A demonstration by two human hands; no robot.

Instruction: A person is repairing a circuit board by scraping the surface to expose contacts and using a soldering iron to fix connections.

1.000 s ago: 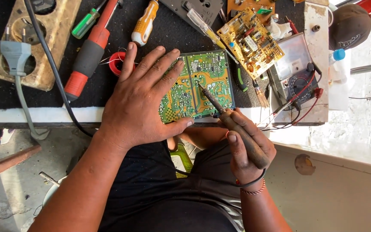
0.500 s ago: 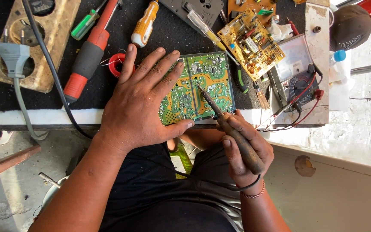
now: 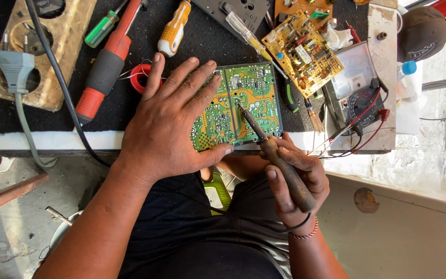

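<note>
Single head-worn view, looking steeply down from close above, counter (image 3: 42, 140) edge across the upper half, lap below, far side perhaps cropped

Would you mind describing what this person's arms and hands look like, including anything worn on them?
Both forearms are bare, with no sleeves in view and no gloves. The left hand has no rings or watch that I can see. The right hand has a thin beaded bracelet around the wrist, reddish and pale. Fingernails are short. The person also wears dark clothing on the lap and body.
</note>
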